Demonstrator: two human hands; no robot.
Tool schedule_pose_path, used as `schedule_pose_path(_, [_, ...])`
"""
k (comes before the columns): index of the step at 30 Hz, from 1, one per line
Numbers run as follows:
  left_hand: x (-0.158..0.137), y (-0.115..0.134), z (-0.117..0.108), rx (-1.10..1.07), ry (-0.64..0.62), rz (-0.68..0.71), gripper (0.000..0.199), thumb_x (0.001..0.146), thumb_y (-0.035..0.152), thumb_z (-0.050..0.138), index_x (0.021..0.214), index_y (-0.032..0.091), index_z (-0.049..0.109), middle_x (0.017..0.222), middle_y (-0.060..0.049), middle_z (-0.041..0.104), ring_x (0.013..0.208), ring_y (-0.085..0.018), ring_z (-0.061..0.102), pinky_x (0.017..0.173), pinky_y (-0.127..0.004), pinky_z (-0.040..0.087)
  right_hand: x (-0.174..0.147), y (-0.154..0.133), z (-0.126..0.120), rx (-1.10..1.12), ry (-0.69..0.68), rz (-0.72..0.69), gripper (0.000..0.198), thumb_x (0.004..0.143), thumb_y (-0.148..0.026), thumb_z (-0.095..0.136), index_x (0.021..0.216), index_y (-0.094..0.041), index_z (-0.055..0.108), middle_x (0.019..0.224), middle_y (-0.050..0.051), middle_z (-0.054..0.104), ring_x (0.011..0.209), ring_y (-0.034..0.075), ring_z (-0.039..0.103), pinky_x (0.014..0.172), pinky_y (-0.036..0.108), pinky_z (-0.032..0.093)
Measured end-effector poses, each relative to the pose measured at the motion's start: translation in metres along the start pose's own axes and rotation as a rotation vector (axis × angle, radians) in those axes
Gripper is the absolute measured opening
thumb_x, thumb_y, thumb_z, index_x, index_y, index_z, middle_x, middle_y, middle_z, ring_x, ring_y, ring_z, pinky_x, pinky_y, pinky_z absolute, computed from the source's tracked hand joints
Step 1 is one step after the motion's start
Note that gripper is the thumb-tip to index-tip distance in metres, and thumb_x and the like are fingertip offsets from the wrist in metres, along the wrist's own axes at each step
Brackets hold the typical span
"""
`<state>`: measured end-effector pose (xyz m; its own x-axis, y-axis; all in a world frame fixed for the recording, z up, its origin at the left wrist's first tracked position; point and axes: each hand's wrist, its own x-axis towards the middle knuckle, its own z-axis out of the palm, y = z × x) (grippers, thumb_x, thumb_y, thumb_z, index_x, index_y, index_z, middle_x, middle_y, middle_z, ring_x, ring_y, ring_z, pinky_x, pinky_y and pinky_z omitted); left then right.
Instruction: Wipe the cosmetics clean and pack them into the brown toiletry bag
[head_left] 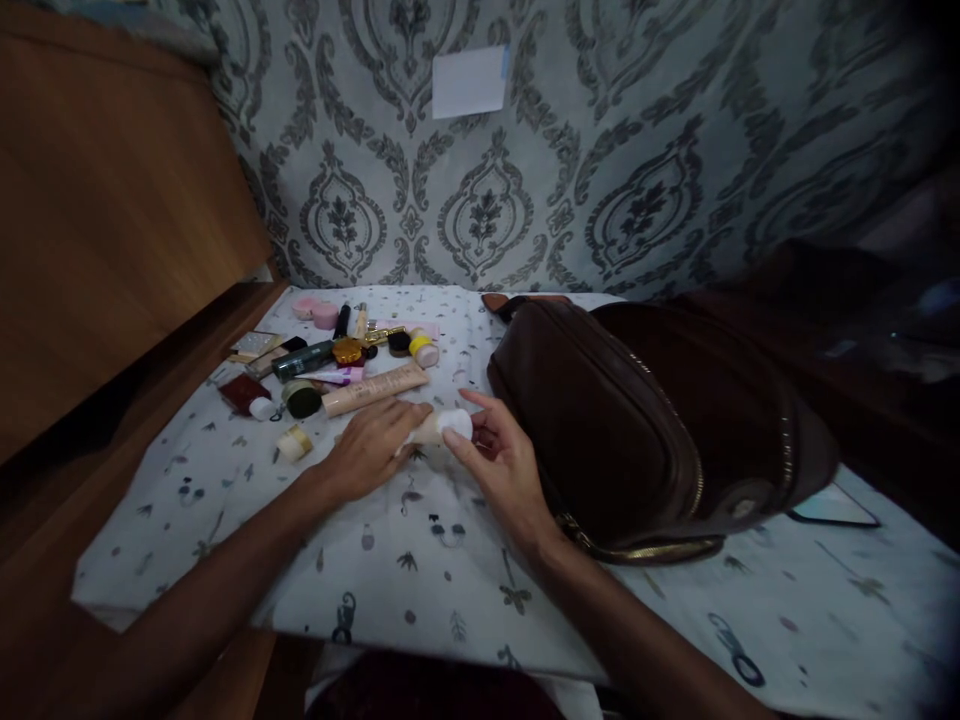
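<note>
Left hand (pixel 373 445) curled shut round a pale tube (pixel 426 431) | right hand (pixel 501 455) lightly closed on its white cap (pixel 459 424), forefinger raised | both before brown bag; dim, touching cloth unclear | loose pinch could drop cap | counted: one held tube, one cap, one bag (pixel 600 420)

Bag (pixel 592 410): smooth, leather-like, soft sheen; its zip (pixel 652 552) metallic, shiny. Beneath bag, tablecloth (pixel 277 540): matt cloth. Left of bag, beige tube (pixel 379 387) and white-capped tube (pixel 453 424): smooth, plastic-looking. Far left of bag, cabinet (pixel 120 210): grained wood, low gloss. Behind bag, wall covering (pixel 487 210): mostly matt.
</note>
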<state>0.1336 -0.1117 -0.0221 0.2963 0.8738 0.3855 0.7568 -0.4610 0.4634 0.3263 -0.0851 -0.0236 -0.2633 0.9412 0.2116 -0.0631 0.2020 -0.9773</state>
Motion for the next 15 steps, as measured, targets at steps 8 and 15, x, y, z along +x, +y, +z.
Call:
schedule_pose_path(8, [0.001,-0.011,-0.014,-0.1,-0.049,-0.035,0.042,0.089,0.044,0.063,0.126,0.023,0.06,0.132,-0.011,0.063,0.123,-0.03,0.056,0.107,-0.042,0.041,0.003,0.003,0.0,0.076,-0.043,0.137,0.035,0.071,-0.039,0.075,0.099,-0.019,0.069,0.081,0.002,0.066,0.072,0.017,0.06,0.067,0.029,0.049])
schedule_pose_path(15, [0.003,-0.005,-0.018,0.025,0.186,-0.168,0.034,0.098,0.035,0.042,0.122,0.019,0.061,0.12,-0.011,0.067,0.114,-0.027,0.06,0.104,-0.04,0.041,-0.002,0.009,0.005,0.006,-0.087,0.074,0.033,0.07,-0.032,0.075,0.101,-0.021,0.07,0.09,0.004,0.069,0.076,0.017,0.061,0.071,0.03,0.051])
